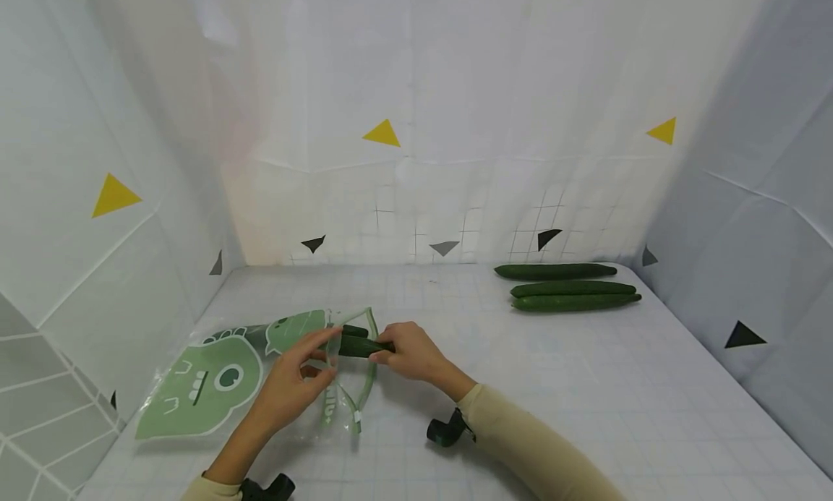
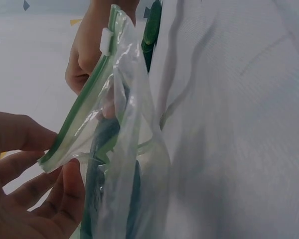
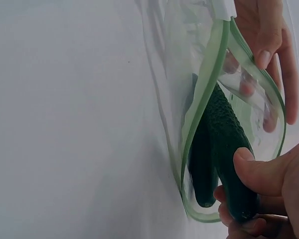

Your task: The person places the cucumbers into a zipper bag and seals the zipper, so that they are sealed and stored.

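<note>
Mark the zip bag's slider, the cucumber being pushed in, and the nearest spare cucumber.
slider (image 2: pixel 106 42), left wrist view, its white tab
held cucumber (image 3: pixel 228 149), right wrist view, mid-body
nearest spare cucumber (image 1: pixel 575 303), head view, its middle

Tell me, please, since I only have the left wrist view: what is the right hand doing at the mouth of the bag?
Observer: The right hand grips a cucumber and has its tip inside the bag.
Operator: Is anything already in there?
Observer: Yes, the right wrist view shows a second cucumber lying inside, beside the held one.
Operator: Are more waiting?
Observer: Three cucumbers lie on the table, far right, while the left hand holds the bag mouth open.
</note>
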